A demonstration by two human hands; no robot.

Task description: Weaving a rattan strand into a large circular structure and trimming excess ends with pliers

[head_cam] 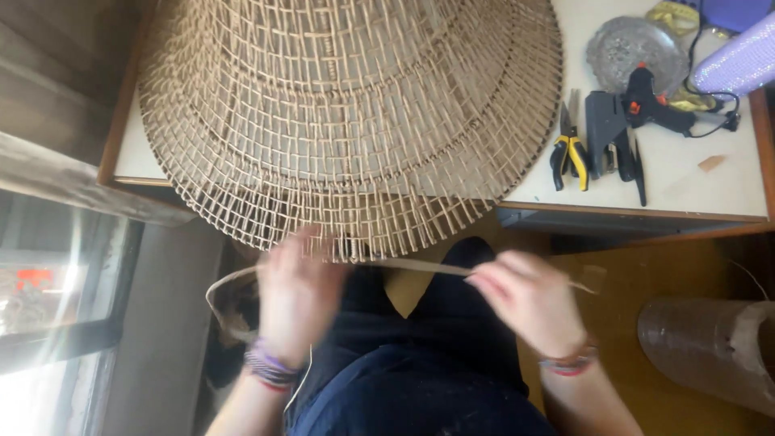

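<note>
Running between both hands, a flat cane strip (420,266) lies just under the rim of the big woven shade (347,121), which rests on the table (726,190) and overhangs its front edge toward the person's lap. This overhang seems to put the lower rim within easy reach above the knees. The left hand (295,295) is at the rim, fingers curled up against the loose weave ends, and it seems to pinch the strip there, but motion blur makes the grip unclear. The right hand (529,303) holds the strip further along, thumb and fingers closed on it, so the strip looks stretched nearly straight between the two hands. Left of the left hand the strip bends in a loop (222,295) that hangs down, probably the free length kept out of the way. The tools lie together on the right part of the table, near the right hand: yellow-handled pliers (570,153), a grey stapler-like tool (605,129), a black glue gun (650,101) with its cable, and a round metal dish (634,44). The top of the shade is cut off by the picture's edge. A transparent cylinder (710,347) on the floor at right is only partly visible. I cannot tell what the dark shape under the loop is.
</note>
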